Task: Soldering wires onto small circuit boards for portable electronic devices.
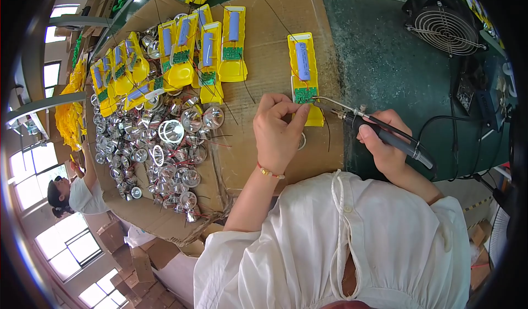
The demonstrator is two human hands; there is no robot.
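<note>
A yellow plastic housing (311,42) lies on the cardboard, with a blue cylindrical battery (302,61) and a green circuit board (306,94) in it. My right hand (389,138) is wrapped round the dark handle of a soldering iron (388,134). A thin curved metal tube runs alongside the iron, and the tips meet the lower part of the board. My left hand (279,126) is closed in a pinch at the board's lower left edge. What its fingers hold is hidden. A round rim (302,141) shows partly behind that hand.
Many silver reflector cups (171,132) with thin wires are heaped at left on the cardboard sheet (258,39). Several more yellow housings (234,45) lie above them. A black fan (444,28) stands far right on the green table (379,50). Another person (82,193) is at far left.
</note>
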